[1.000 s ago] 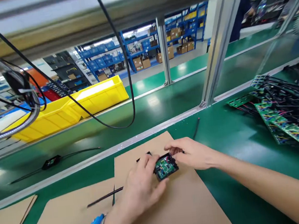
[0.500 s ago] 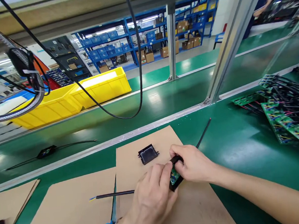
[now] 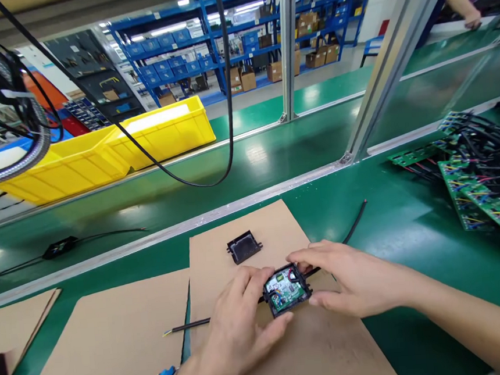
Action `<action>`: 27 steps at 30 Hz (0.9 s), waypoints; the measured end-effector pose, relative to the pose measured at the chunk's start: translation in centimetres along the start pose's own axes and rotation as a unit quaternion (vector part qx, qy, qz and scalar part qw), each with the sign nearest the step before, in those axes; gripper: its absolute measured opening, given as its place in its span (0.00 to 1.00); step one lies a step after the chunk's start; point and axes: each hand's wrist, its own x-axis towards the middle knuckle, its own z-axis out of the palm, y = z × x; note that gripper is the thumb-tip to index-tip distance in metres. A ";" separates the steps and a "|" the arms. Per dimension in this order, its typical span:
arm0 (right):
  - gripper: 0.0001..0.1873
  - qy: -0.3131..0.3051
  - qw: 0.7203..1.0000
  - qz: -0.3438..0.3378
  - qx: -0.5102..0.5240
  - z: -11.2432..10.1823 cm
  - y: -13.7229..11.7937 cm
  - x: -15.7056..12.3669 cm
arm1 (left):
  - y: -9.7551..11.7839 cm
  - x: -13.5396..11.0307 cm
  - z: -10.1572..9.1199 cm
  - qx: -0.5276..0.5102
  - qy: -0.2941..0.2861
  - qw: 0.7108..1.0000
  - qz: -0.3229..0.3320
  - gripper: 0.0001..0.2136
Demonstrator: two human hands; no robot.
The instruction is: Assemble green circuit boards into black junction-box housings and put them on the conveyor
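A small black plastic case (image 3: 305, 292), open side up, holds a green circuit board (image 3: 287, 286) with coloured wires at both ends. It sits over the cardboard sheet. My left hand (image 3: 243, 313) has the case's left end between fingertips and thumb. With fingers and thumb spread apart, my right hand (image 3: 349, 275) straddles the right end, its tips at the edge. One black cable (image 3: 190, 326) runs left beneath my left hand and ends in bare coloured wires. Another black cable (image 3: 356, 222) goes out behind my right hand. A black cover (image 3: 243, 247) lies separately just beyond.
Wired circuit boards (image 3: 478, 191) are heaped at the right. Yellow bins (image 3: 166, 130) stand beyond the metal rail (image 3: 217, 216). A cabled black unit (image 3: 60, 248) lies at the far left. A black cord (image 3: 227, 96) hangs in front. Another person's hand (image 3: 471, 18) shows at top right.
My fingers have loosened and spread around the case. The case has turned from tilted to nearly flat, so its board now faces up in full view.
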 end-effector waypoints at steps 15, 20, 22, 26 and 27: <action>0.23 -0.022 0.999 -0.014 -0.028 3.6 0.9 -1.4 | 1.8 -2.3 3.7 0.180 -0.165 0.963 0.115 0.30; 0.25 -0.010 0.999 -0.016 -0.032 3.7 0.9 -1.5 | 2.4 -1.7 2.6 0.143 -0.188 0.968 0.083 0.27; 0.29 -0.012 0.999 -0.021 -0.037 3.6 1.2 -1.8 | 2.3 -1.7 2.2 0.105 -0.165 0.978 0.068 0.25; 0.35 -0.005 0.998 -0.013 -0.057 3.0 2.0 -2.3 | 1.9 -1.9 2.5 0.077 -0.091 0.993 0.017 0.28; 0.34 -0.002 0.998 -0.010 -0.062 2.8 2.0 -2.4 | 1.7 -2.0 2.8 0.085 -0.081 0.993 0.003 0.30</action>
